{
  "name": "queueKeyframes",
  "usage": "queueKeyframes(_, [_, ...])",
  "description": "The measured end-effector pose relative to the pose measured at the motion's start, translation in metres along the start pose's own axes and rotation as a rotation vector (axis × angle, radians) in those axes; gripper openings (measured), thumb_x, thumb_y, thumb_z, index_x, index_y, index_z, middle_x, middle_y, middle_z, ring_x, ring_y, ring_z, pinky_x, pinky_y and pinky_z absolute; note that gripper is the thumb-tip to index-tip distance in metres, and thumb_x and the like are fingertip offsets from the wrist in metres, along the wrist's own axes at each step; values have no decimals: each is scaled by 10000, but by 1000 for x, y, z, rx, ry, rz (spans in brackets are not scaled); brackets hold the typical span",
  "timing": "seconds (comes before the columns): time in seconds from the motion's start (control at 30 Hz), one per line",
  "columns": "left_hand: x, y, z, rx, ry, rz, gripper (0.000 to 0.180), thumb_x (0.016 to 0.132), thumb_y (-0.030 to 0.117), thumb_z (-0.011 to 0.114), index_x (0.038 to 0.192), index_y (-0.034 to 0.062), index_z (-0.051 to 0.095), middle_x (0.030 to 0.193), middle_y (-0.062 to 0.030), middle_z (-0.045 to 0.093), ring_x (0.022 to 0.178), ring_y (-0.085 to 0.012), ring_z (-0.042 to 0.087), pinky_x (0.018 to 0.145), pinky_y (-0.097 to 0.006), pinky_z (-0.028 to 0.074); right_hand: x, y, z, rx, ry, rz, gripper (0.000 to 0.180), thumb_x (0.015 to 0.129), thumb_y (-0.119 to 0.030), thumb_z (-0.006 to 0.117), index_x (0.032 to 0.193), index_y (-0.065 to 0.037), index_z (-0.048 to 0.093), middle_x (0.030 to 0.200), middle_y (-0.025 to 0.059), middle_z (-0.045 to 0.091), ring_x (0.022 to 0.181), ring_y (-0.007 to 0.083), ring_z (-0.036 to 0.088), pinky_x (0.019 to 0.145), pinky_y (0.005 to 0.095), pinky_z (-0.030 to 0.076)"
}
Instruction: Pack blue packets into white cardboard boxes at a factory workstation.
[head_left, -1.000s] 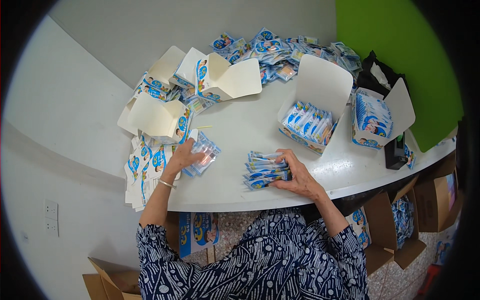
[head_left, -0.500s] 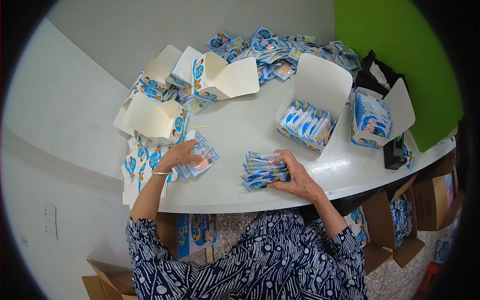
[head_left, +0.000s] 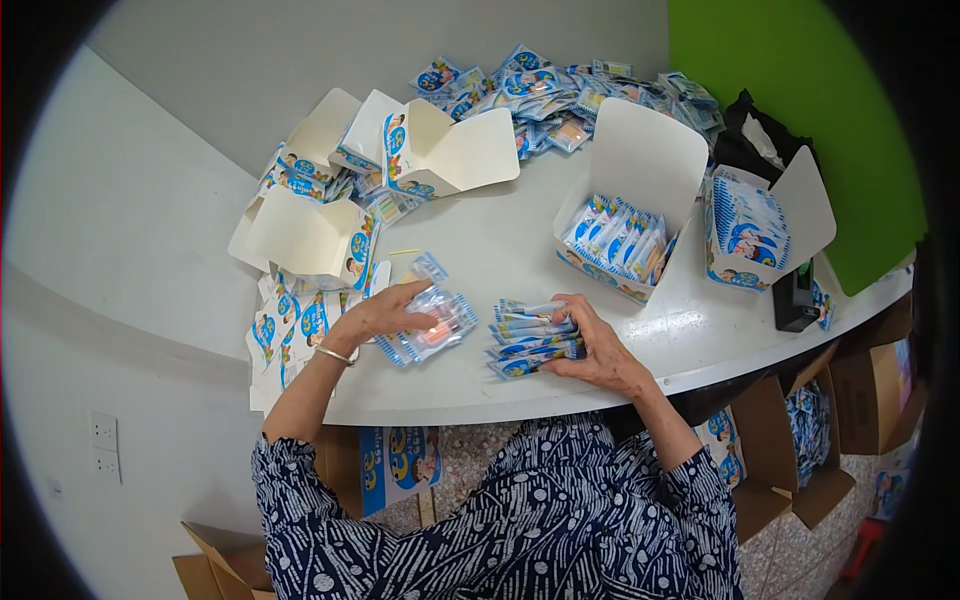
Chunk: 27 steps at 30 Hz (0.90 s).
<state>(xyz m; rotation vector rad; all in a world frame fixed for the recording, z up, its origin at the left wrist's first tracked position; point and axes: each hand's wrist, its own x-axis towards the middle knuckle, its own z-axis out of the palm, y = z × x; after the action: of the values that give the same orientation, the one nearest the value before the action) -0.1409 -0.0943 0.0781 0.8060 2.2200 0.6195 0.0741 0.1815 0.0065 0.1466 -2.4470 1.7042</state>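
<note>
My left hand (head_left: 380, 310), with a bangle at the wrist, has its fingers closed on a few clear-and-blue plastic packets (head_left: 452, 326) just above the white table. Part of those packets is hidden under the fingers. To the right, my right hand (head_left: 606, 357) grips a row of similar packets (head_left: 522, 342) standing on edge, thumb at the near end and fingers at the far end. A gap separates the two groups. Beyond my right hand stands an open printed carton (head_left: 612, 283), partly filled with upright packets (head_left: 618, 240).
A second filled carton (head_left: 735, 272) stands at the right beside a black device (head_left: 795, 303). Loose packets (head_left: 540, 92) are heaped along the back. Empty open cartons (head_left: 480, 160) and flat carton blanks (head_left: 268, 345) lie at the left. Brown boxes (head_left: 765, 440) sit below the table edge.
My left hand has moved right with its packets, closer to the row. My right hand keeps its grip on the row, nearly in place.
</note>
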Motion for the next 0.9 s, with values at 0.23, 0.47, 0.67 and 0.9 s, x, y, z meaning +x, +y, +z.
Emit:
queueKeyframes(0.23, [0,25,-14,-218,44,72,324,846,297,710,1013,44,596,890,4,620,806,-50,536,714,-191,441,0,1,-1,-17,3,5,588,658,-284,818,1088,-114,456,1367,175,425,1200,361,504,982,421,418])
queueKeyframes(0.47, [27,24,-28,-207,154,125,373,852,301,709,1080,35,583,981,-41,636,876,-76,570,736,-215,467,-1,2,0,-12,14,9,586,657,-294,816,1084,-116,456,1356,187,433,1201,370,502,988,422,412])
queueKeyframes(0.67, [43,-8,30,640,370,719,547,816,341,715,1193,-2,517,1027,-135,609,913,-232,585,837,-319,472,0,-2,1,-23,-5,-5,580,671,-277,804,1099,-102,454,1354,183,440,1206,363,498,993,413,406])
queueKeyframes(0.9, [29,27,32,265,261,221,559,750,355,754,1156,37,539,834,-132,618,734,-226,578,685,-324,463,-2,3,-2,-2,-36,-34,660,683,-283,791,1202,-105,426,1354,176,440,1229,344,473,1012,398,384])
